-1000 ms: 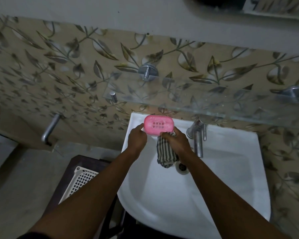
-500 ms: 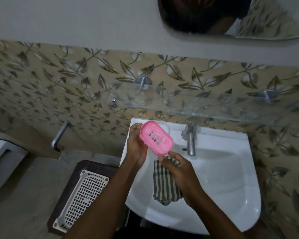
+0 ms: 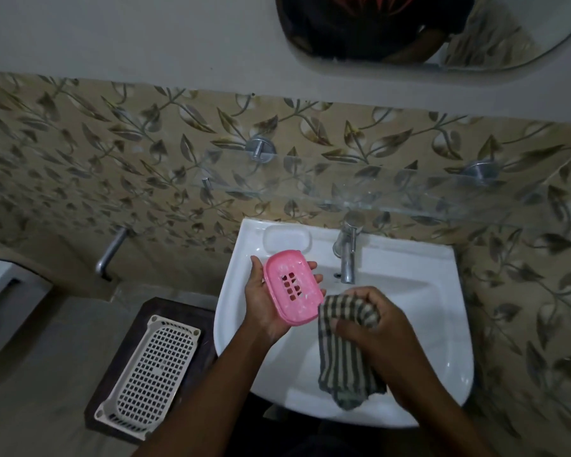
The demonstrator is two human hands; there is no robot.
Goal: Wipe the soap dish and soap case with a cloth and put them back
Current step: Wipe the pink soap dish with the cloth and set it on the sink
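Note:
A pink plastic soap case point(image 3: 292, 286) with a grid of holes and pale smears rests tilted in my left hand point(image 3: 264, 305), held over the left side of the white washbasin point(image 3: 419, 311). My right hand point(image 3: 373, 321) is bunched around a grey-and-white striped cloth point(image 3: 343, 354), which hangs down into the bowl just right of the case. The cloth's top edge almost touches the case's lower right corner. A moulded oval soap dish recess point(image 3: 287, 239) in the basin's back left corner holds nothing.
A chrome tap point(image 3: 348, 255) stands at the basin's back centre. Above it a glass shelf point(image 3: 376, 192) juts from the leaf-patterned tiles, with a mirror point(image 3: 426, 31) higher up. A white perforated basket point(image 3: 152, 371) lies on a dark stool to the left.
The pink case came off the recess at the back of the basin and now lies in my left palm. My right hand let go of it and gathered the cloth.

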